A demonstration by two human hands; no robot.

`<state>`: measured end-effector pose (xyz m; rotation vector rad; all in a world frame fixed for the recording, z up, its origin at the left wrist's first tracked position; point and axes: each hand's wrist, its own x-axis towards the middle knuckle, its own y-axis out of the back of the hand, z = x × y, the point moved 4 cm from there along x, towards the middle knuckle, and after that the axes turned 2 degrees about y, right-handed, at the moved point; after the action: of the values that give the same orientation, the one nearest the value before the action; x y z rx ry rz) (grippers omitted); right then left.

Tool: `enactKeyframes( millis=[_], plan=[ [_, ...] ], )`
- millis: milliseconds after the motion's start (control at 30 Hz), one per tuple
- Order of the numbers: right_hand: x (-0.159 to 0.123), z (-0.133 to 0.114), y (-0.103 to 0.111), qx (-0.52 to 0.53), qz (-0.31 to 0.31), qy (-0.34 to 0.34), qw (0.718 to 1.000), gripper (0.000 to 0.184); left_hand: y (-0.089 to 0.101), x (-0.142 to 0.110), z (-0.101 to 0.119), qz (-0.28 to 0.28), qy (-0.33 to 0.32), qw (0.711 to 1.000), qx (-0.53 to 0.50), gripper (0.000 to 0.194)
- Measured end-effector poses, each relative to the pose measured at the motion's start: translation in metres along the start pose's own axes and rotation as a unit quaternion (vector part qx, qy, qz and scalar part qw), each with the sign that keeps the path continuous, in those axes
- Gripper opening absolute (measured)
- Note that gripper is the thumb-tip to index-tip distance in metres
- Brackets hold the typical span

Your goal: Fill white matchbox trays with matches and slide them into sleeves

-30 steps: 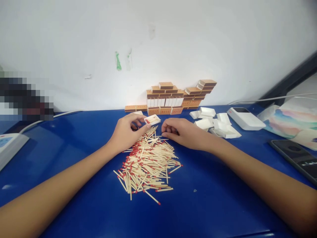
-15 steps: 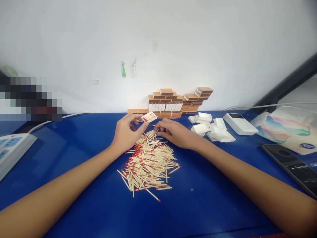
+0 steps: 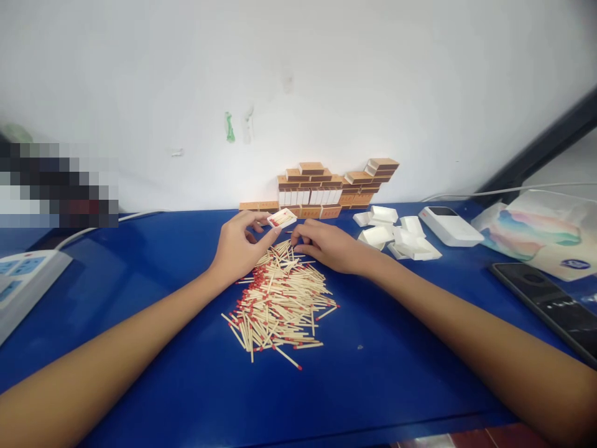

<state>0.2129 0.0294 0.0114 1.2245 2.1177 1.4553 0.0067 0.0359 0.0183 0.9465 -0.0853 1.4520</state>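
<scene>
Between thumb and fingers, my left hand (image 3: 243,244) holds a small white matchbox tray (image 3: 282,218) with some red-tipped matches lying in it. The tray is raised at the far end of a big loose heap of matches (image 3: 284,298) on the blue table. My right hand (image 3: 321,244) is right beside the tray, at the heap's far right edge. Its fingers are curled and pressed together, with the fingertips down by the matches. Whatever they pinch, if anything, is too small and hidden to make out.
Stacked matchboxes (image 3: 310,196) stand against the white wall. Several white trays (image 3: 410,239) lie to the right, near a white device (image 3: 450,226), a plastic packet (image 3: 536,230) and a dark phone (image 3: 545,305). A white power strip (image 3: 35,286) is at the left.
The view has tilted slightly, so the table's front edge shows more. Both hands stay almost in place; the left still holds the tray and the right fingers remain at the heap's edge.
</scene>
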Motion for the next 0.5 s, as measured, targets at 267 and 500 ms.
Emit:
enactKeyframes(
  millis=[267, 500],
  plan=[
    [-0.004, -0.003, 0.005, -0.023, -0.018, -0.029, 0.999, 0.014, 0.001, 0.001, 0.0, -0.007, 0.013, 1.0, -0.01, 0.026],
    [-0.016, 0.008, 0.018, -0.042, 0.009, -0.027, 0.999, 0.017, 0.0, 0.0, 0.0, -0.015, 0.0, 1.0, 0.001, 0.027]
  ],
)
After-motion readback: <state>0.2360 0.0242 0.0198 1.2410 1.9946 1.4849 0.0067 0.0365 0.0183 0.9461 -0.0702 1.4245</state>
